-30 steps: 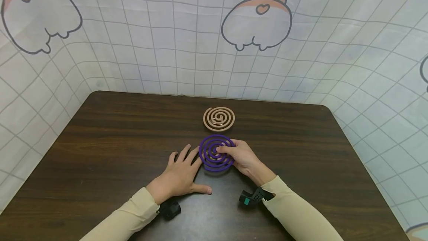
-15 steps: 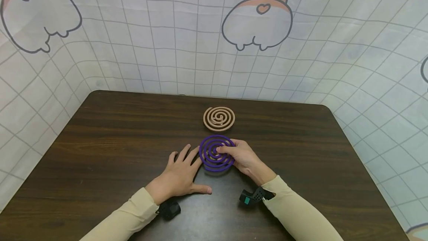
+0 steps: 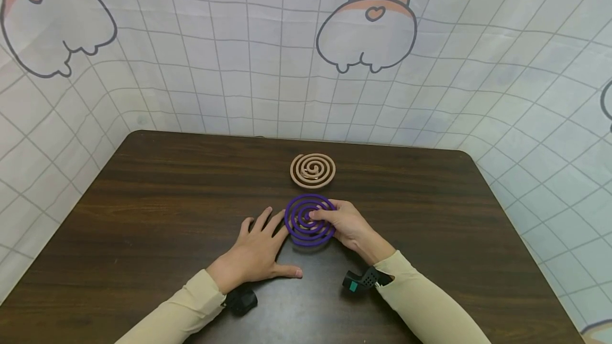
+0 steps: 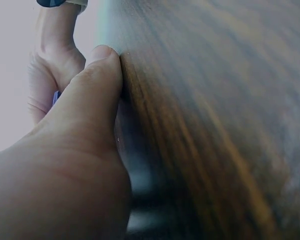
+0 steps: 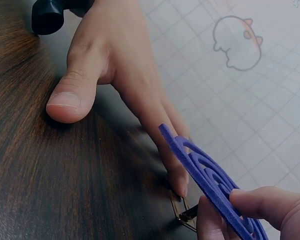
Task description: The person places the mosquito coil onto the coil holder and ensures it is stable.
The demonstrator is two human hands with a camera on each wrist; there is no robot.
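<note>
My right hand (image 3: 351,227) pinches a purple mosquito coil (image 3: 306,216) between thumb and fingers. The thumb lies on the coil's upper face near its middle. In the right wrist view the coil (image 5: 205,181) is tilted, with its edge towards the camera, just above the table. A small gold-coloured metal piece (image 5: 180,212) lies on the table under it, partly hidden by the coil and fingers. My left hand (image 3: 255,254) rests on the table with fingers spread; a fingertip touches or nearly touches that metal piece. The left wrist view shows mainly the left thumb (image 4: 90,95).
A tan mosquito coil (image 3: 314,168) lies flat on the dark wooden table (image 3: 191,174), behind the purple one, with a small shiny piece near its middle. Beyond the table's far edge hangs a white checked curtain (image 3: 263,68) with cartoon prints.
</note>
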